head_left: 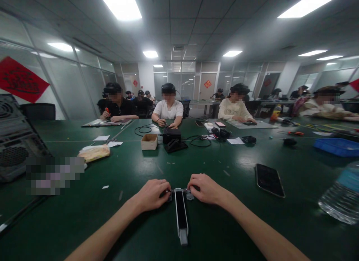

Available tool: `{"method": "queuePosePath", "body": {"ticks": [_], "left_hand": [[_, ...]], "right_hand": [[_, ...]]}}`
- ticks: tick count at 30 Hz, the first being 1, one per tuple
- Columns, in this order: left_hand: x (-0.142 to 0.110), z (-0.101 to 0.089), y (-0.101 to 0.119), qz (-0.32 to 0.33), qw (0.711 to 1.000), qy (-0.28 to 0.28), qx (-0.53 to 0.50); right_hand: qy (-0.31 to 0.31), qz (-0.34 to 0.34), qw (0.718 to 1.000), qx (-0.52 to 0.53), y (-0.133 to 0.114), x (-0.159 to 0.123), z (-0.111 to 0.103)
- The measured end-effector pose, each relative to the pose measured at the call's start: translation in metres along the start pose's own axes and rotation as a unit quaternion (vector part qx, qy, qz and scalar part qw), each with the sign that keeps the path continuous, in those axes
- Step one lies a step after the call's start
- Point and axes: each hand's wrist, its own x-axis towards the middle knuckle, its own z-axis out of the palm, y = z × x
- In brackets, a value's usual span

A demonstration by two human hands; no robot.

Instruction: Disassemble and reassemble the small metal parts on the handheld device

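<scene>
On the green table in front of me lies a long, narrow device (181, 212) with a black strip framed in white and a pale grey tip at its near end. Small metal brackets stick out to both sides of its far end. My left hand (153, 193) is closed, thumb and fingers pinching the left bracket (169, 197), which the fingers mostly cover. On the other side my right hand (206, 189) is closed too, its fingertips gripping the right bracket (190, 195). How the brackets join the device is too small to tell.
A dark phone (269, 180) and a water bottle (342, 195) are to the right, with a blue tray (336, 146) beyond. Ahead stand a small cardboard box (149, 142) and a black box (172, 135) among cables. A computer case (21, 141) is at left. Several people sit opposite.
</scene>
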Motion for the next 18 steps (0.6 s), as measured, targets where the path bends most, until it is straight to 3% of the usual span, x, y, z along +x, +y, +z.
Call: {"method": "queuePosePath", "body": {"ticks": [8,14,18], "left_hand": [[0.0006,0.0009,-0.0007,-0.006,1.0,-0.005,0.007],[0.0006,-0.0001,0.0008,-0.006,1.0,-0.006,0.004],[0.0004,0.0007,0.0004,-0.008,1.0,-0.005,0.003]], "right_hand": [[0.024,0.001,1.0,-0.016,0.0017,0.0006,0.0003],[0.003,-0.009,1.0,-0.021,0.0005,0.0018,0.0023],[0.028,-0.003,0.999,-0.022,0.0002,0.0007,0.0021]]}}
